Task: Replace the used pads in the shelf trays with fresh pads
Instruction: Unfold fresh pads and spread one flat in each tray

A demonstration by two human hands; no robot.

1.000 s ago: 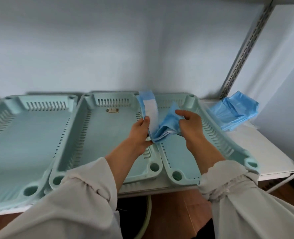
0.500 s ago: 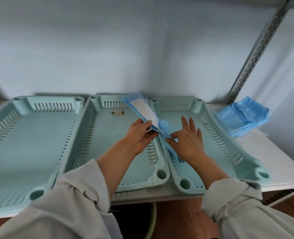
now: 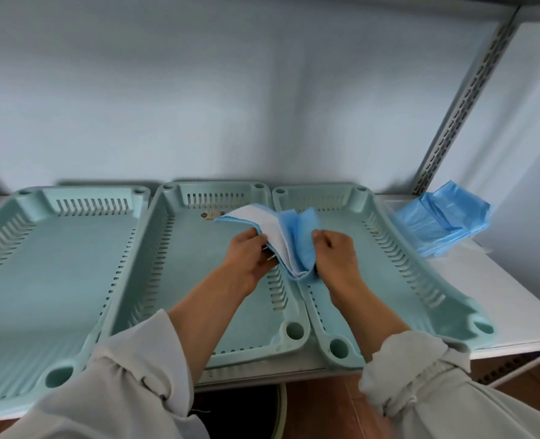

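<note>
Currently both the left hand [image 3: 250, 252] and right hand [image 3: 334, 252] pinch a folded blue-and-white absorbent pad [image 3: 286, 240]. Thin clinging layers could tear, or open crooked over the pale green slotted plastic tray [image 3: 398, 267].

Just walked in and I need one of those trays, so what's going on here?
A person is unfolding a folded blue-and-white pad, gripping it with the left hand and the right hand above the gap between the middle tray and the right tray. All three trays, including the left tray, lie side by side on the white shelf with no pads in them yet. A stack of folded blue pads waits at the shelf's right end.
</note>
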